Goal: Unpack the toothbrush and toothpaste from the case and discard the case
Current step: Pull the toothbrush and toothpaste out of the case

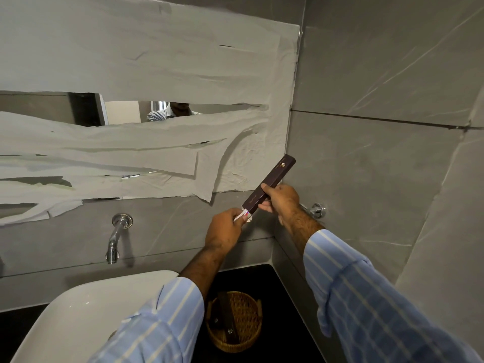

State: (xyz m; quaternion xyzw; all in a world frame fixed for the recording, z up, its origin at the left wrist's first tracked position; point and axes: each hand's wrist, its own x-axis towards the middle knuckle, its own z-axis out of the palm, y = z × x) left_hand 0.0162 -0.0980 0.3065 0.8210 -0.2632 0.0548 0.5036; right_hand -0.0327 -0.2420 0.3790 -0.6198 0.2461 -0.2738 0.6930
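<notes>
A long dark brown case (273, 179) with a gold logo is held slanting up to the right in front of the grey wall. My right hand (281, 201) grips it around its middle. At the case's lower, open end, my left hand (226, 227) pinches a white item with a red and blue mark (242, 215) that sticks out of the case. I cannot tell whether it is the toothbrush or the toothpaste. The rest of the contents are hidden inside the case.
A wicker basket (246, 341) with dark packets stands on the black counter (285, 323) below my hands. A white basin (86, 310) lies lower left under a chrome wall tap (116, 238). The mirror (86, 108) is mostly covered with paper. A chrome fitting (317, 210) juts out behind my right hand.
</notes>
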